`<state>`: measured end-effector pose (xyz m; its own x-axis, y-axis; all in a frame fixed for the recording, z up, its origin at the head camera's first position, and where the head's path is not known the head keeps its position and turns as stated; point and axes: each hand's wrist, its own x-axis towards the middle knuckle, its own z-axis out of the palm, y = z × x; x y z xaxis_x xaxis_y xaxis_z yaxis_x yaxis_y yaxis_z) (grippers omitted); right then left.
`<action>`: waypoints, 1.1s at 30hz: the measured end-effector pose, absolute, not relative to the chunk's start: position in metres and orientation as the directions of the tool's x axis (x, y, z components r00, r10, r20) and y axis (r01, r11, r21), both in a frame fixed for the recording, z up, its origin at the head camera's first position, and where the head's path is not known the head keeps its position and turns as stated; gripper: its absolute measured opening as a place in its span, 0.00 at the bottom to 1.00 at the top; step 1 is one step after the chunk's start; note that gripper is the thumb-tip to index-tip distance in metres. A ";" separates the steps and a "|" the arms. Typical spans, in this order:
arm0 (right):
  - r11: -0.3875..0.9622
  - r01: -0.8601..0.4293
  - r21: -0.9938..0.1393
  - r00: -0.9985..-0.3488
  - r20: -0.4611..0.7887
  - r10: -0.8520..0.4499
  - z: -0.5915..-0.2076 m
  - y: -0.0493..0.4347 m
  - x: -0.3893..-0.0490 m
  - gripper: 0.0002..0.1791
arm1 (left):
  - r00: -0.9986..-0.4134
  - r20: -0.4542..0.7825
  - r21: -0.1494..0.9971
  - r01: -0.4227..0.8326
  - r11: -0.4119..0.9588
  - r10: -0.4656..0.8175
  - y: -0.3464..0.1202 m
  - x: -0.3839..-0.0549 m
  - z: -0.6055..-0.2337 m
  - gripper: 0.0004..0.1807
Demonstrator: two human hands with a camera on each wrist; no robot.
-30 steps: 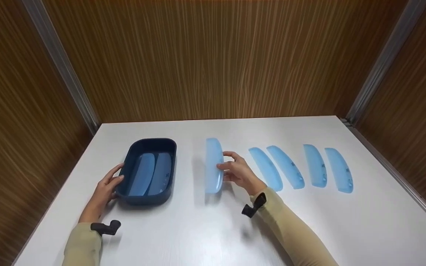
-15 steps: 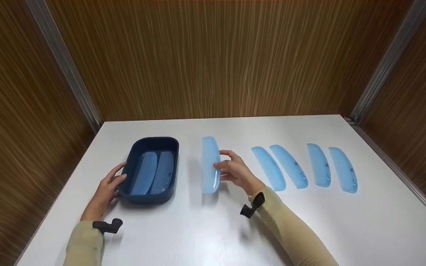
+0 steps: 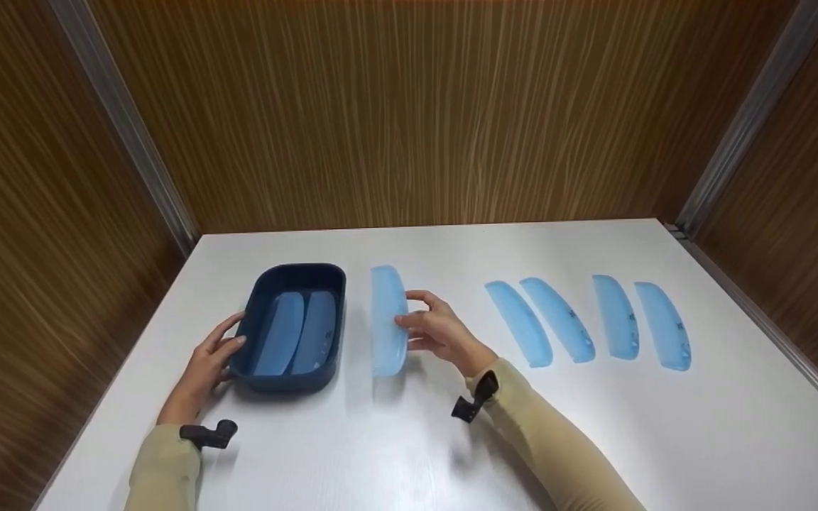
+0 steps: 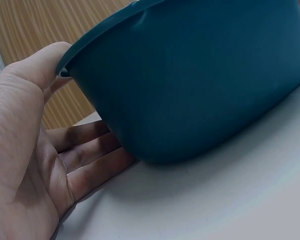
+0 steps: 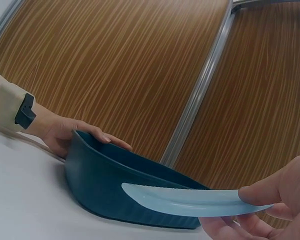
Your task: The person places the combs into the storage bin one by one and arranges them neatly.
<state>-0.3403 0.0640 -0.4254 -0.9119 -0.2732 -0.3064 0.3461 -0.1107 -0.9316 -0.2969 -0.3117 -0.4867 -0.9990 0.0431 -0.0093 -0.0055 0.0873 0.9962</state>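
Note:
My right hand point(image 3: 444, 330) pinches a light-blue curved plastic piece point(image 3: 384, 323), shaped like a half-moon comb, thumb on its near face. In the right wrist view, the piece point(image 5: 185, 200) appears edge-on, slim and tapered, overlapping the dark blue tub point(image 5: 115, 185). At the tub's left side, my left hand point(image 3: 203, 362) touches the wall and rim; the left wrist view shows its fingers point(image 4: 95, 172) extended against the lower wall and the thumb at the rim. Two similar blue pieces point(image 3: 281, 333) lie side by side inside the tub point(image 3: 288, 383).
Several more light-blue curved pieces point(image 3: 558, 319) are spread on the white table point(image 3: 409, 454) to the right, some with small dark marks. Wood-grain panels point(image 3: 416, 113) enclose the table at the back and both sides.
My right hand has carried the blue piece leftward, closer to the tub's right side. The left hand stays at the tub; the view has shifted slightly.

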 end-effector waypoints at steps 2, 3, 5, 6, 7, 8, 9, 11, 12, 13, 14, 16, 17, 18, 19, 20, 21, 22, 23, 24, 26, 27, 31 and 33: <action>-0.119 0.349 -0.929 -0.909 -0.306 -0.282 -0.423 0.061 -0.339 0.33 | -0.999 -0.008 0.996 -0.004 0.090 0.039 -0.312 -0.297 -0.487 0.30; -0.122 0.346 -0.930 -0.909 -0.300 -0.289 -0.422 0.059 -0.339 0.33 | -0.999 -0.007 0.996 -0.004 0.091 0.035 -0.312 -0.297 -0.487 0.30; -0.131 0.341 -0.931 -0.907 -0.289 -0.305 -0.420 0.056 -0.338 0.33 | -1.000 -0.005 0.995 -0.002 0.098 0.029 -0.312 -0.296 -0.487 0.30; -0.135 0.337 -0.932 -0.906 -0.282 -0.314 -0.419 0.054 -0.337 0.33 | -0.999 -0.004 0.995 -0.001 0.099 0.031 -0.313 -0.296 -0.487 0.30; -0.139 0.334 -0.932 -0.906 -0.277 -0.321 -0.418 0.052 -0.337 0.33 | -0.999 -0.004 0.996 0.000 0.094 0.035 -0.313 -0.296 -0.487 0.30; -0.143 0.333 -0.932 -0.904 -0.273 -0.328 -0.418 0.051 -0.336 0.33 | -0.999 -0.004 0.996 0.000 0.087 0.042 -0.313 -0.297 -0.487 0.30; -0.148 0.333 -0.931 -0.904 -0.270 -0.333 -0.417 0.049 -0.336 0.33 | -0.999 -0.004 0.996 0.000 0.085 0.048 -0.313 -0.297 -0.488 0.30; -0.157 0.338 -0.928 -0.900 -0.270 -0.341 -0.416 0.045 -0.335 0.34 | -0.999 -0.009 0.996 -0.004 0.089 0.051 -0.313 -0.298 -0.488 0.30; -0.161 0.342 -0.926 -0.898 -0.271 -0.347 -0.415 0.043 -0.335 0.34 | -0.999 -0.013 0.996 -0.009 0.091 0.048 -0.313 -0.298 -0.488 0.30; -0.164 0.346 -0.924 -0.896 -0.274 -0.349 -0.415 0.041 -0.335 0.34 | -0.999 -0.017 0.995 -0.013 0.098 0.043 -0.313 -0.298 -0.488 0.30; -0.167 0.351 -0.921 -0.894 -0.277 -0.352 -0.414 0.039 -0.334 0.34 | -0.999 -0.020 0.994 -0.016 0.105 0.038 -0.313 -0.298 -0.488 0.29; -0.171 0.358 -0.918 -0.891 -0.281 -0.357 -0.414 0.035 -0.334 0.34 | -0.999 -0.023 0.993 -0.019 0.115 0.031 -0.312 -0.299 -0.488 0.29; -0.173 0.360 -0.917 -0.890 -0.281 -0.360 -0.413 0.034 -0.334 0.34 | -0.999 -0.022 0.993 -0.018 0.116 0.033 -0.312 -0.299 -0.488 0.28; -0.174 0.361 -0.916 -0.889 -0.282 -0.361 -0.413 0.032 -0.334 0.33 | -0.999 -0.019 0.993 -0.016 0.115 0.033 -0.312 -0.299 -0.488 0.28; -0.178 0.366 -0.913 -0.888 -0.286 -0.361 -0.413 0.031 -0.334 0.33 | -0.999 -0.017 0.993 -0.013 0.116 0.033 -0.312 -0.299 -0.488 0.28; -0.177 0.367 -0.913 -0.887 -0.286 -0.362 -0.413 0.029 -0.334 0.33 | -0.999 -0.014 0.994 -0.011 0.110 0.032 -0.311 -0.300 -0.487 0.28; -0.177 0.367 -0.913 -0.887 -0.287 -0.361 -0.413 0.028 -0.334 0.32 | -0.999 -0.012 0.994 -0.009 0.110 0.032 -0.311 -0.300 -0.487 0.27; -0.178 0.367 -0.913 -0.888 -0.287 -0.360 -0.412 0.027 -0.334 0.32 | -0.999 -0.010 0.994 -0.007 0.109 0.033 -0.311 -0.301 -0.487 0.27; -0.180 0.368 -0.912 -0.888 -0.288 -0.359 -0.412 0.025 -0.334 0.32 | -0.999 -0.004 0.994 0.000 0.108 0.041 -0.311 -0.301 -0.487 0.27; -0.183 0.369 -0.911 -0.888 -0.288 -0.358 -0.413 0.024 -0.334 0.31 | -0.999 -0.005 0.994 0.000 0.108 0.039 -0.311 -0.301 -0.486 0.27; -0.190 0.372 -0.909 -0.886 -0.287 -0.363 -0.413 0.020 -0.334 0.31 | -0.999 -0.008 0.994 -0.004 0.110 0.036 -0.311 -0.301 -0.487 0.28; -0.196 0.375 -0.906 -0.885 -0.286 -0.367 -0.414 0.018 -0.333 0.31 | -0.999 -0.009 0.993 -0.005 0.115 0.038 -0.311 -0.300 -0.487 0.28; -0.194 0.374 -0.907 -0.877 -0.278 -0.393 -0.417 0.010 -0.332 0.31 | -1.000 -0.017 0.993 -0.015 0.120 0.018 -0.311 -0.299 -0.489 0.27; -0.186 0.368 -0.911 -0.877 -0.274 -0.394 -0.418 0.007 -0.332 0.31 | -1.000 -0.008 0.993 -0.005 0.121 0.025 -0.310 -0.299 -0.490 0.27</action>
<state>-0.3322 0.0075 -0.4179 -0.8773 -0.3937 -0.2744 0.3684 -0.1862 -0.9108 -0.2989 -0.3103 -0.4895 -0.9997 0.0245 -0.0077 -0.0046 0.1212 0.9926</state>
